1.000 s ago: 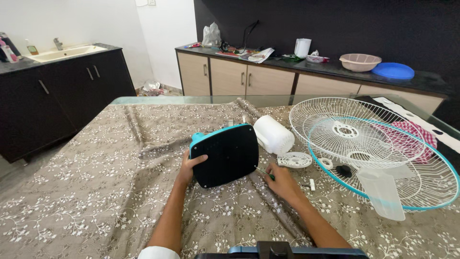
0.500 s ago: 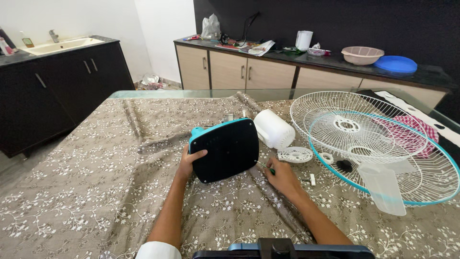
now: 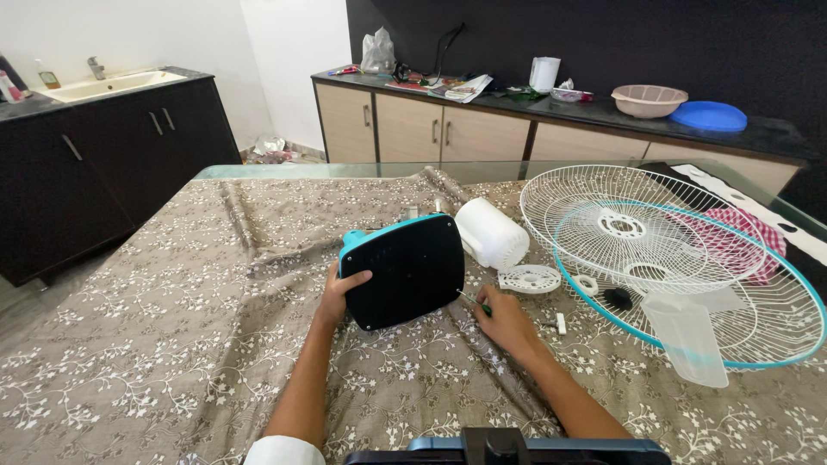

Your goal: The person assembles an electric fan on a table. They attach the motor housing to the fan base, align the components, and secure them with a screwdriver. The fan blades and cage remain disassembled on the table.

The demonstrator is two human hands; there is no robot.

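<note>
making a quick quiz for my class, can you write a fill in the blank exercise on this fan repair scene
1. The left hand grips the edge of the black and teal ____.
2. The right hand holds a thin green-handled ____ against that part.
3. The white fan grilles lie to the ____ of the hands.
4. A floral ____ covers the table under the white motor housing.

Missing words: fan base; screwdriver; right; cloth

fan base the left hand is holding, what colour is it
The fan base has a black underside with a teal edge along the top, shown in the head view.
</note>
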